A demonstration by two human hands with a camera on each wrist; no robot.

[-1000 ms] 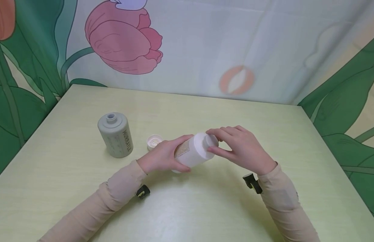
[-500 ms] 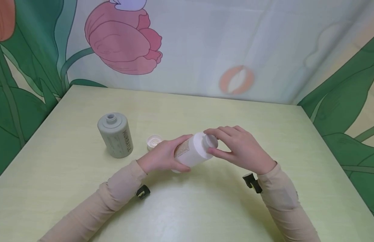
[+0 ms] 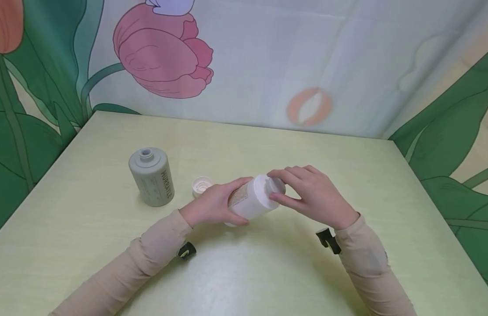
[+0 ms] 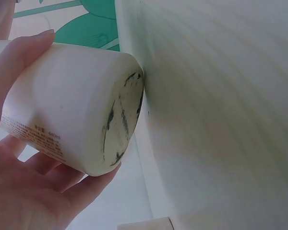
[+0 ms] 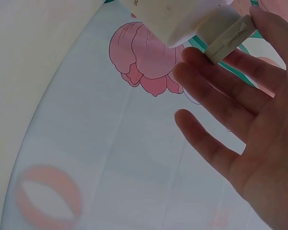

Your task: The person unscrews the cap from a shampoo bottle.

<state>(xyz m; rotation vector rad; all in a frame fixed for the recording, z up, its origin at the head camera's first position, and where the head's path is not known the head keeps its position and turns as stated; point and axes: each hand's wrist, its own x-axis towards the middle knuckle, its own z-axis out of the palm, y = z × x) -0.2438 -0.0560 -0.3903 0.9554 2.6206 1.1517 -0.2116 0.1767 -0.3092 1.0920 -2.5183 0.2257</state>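
My left hand [image 3: 215,202] grips the body of a white plastic bottle [image 3: 249,210], tilted with its mouth end up and to the right. A printed label shows on its side in the head view. Dark scuff marks cover its base, and small print runs along it in the left wrist view. At the mouth sits a pale round lid [image 5: 229,39]. The thumb and index finger of my right hand [image 3: 308,193] pinch this lid's rim. Its other fingers are spread apart from the bottle [image 5: 175,19].
A grey bottle [image 3: 152,177] with an uncapped neck stands upright to the left. Between it and my left hand lies a small pale cap [image 3: 201,185], its inside facing up. A floral curtain [image 3: 247,66] hangs behind the light table [image 3: 236,272].
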